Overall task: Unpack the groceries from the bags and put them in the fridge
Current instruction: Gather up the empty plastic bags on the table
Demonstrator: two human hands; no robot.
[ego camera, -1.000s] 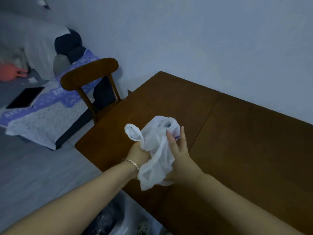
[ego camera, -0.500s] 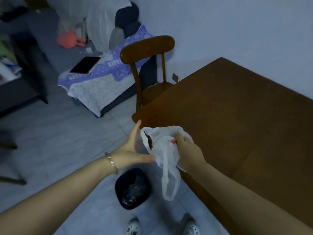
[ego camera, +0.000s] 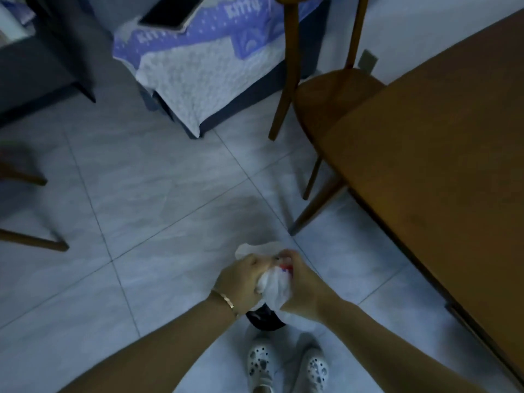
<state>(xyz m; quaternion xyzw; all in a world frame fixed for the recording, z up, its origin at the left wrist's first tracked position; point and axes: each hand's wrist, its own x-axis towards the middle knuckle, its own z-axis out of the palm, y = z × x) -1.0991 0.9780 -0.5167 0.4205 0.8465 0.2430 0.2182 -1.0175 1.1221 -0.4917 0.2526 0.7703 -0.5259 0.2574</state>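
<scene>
On my feed both hands are low over the floor (ego camera: 156, 194), w/ the white bag (ego camera: 273, 285) scrunched into a wad btwn them. Left hand (ego camera: 241, 282) has its fingers curled tight round the left side of the wad. Right hand (ego camera: 304, 287) is curled round the right side, fingertips pinching the top where a bit of red print shows. A flap of the bag sticks out above the left knuckles. Thin bracelet (ego camera: 225, 299) on the left wrist.

Right under the wrists there's a black object (ego camera: 265, 319) on the floor, mostly hidden; can't tell what it is. Nearer the cam, two white clogs (ego camera: 262, 364) side by side.

Floor is pale grey tile, big squares w/ thin grout lines running diagonally. The worktop (ego camera: 439, 165) is brown wood and fills the right side, its rounded corner overlapping the seat of a wooden chair (ego camera: 326, 97). The bag is off the worktop, to the left of its edge. Pale wall behind the chair has a socket (ego camera: 367, 60) low down.

Top centre: a couch (ego camera: 192, 66) w/ a purple-and-white cover hanging over a dark base, and a dark tablet (ego camera: 173, 9) lying on it. Dark furniture (ego camera: 56, 52) top left. Wooden legs (ego camera: 34, 242) poke in at the left edge. Room is dim, bluish.
</scene>
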